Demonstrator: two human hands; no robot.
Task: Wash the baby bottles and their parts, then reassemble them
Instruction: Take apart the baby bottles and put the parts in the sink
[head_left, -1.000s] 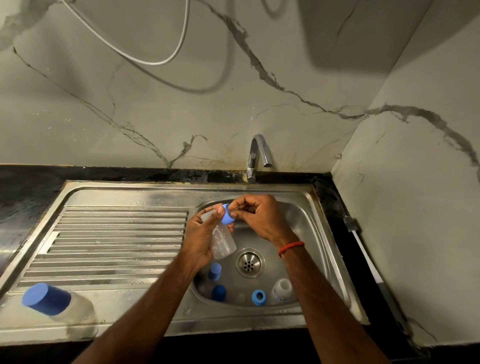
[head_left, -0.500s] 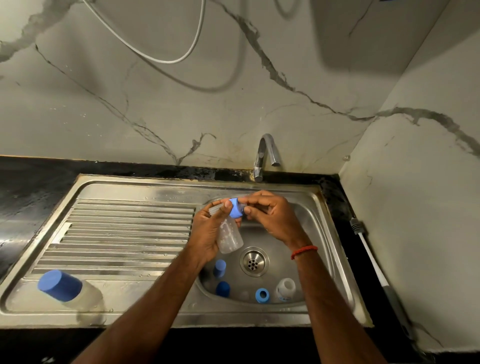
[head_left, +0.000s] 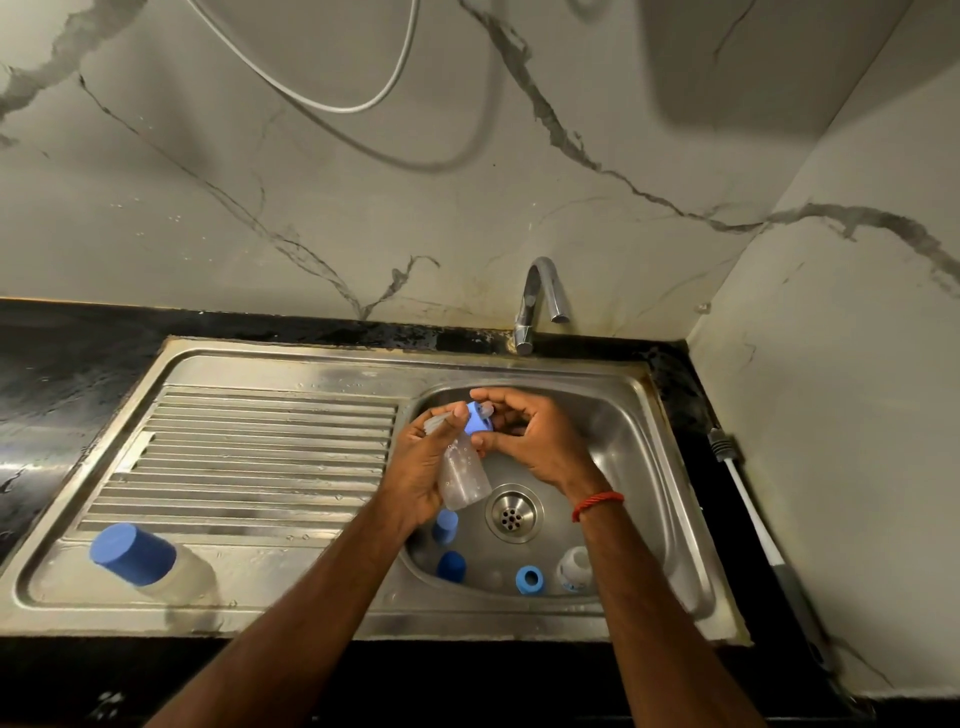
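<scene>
Bottle (head_left: 464, 474) gripped in left hand (head_left: 418, 470), right hand (head_left: 543, 444) pinching its blue ring (head_left: 479, 425), sink (head_left: 641, 415) holding loose parts (head_left: 529, 579)

We see a steel sink (head_left: 519, 371) set in a black counter (head_left: 62, 364). A blue-capped bottle (head_left: 150, 564) lies on its side on the ribbed drainboard (head_left: 260, 447). In the basin, near the drain (head_left: 513, 513), lie one blue cap (head_left: 445, 525), another blue cap (head_left: 451, 565), a blue ring (head_left: 530, 579) and a white piece (head_left: 574, 569). A brush (head_left: 753, 514) lies on the counter's right edge.

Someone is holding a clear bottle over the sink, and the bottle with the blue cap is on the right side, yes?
No. The head view shows the bottle with the blue cap on the left, on the draining board. The left hand does hold a clear bottle over the sink, the right hand pinching its blue top.
</scene>
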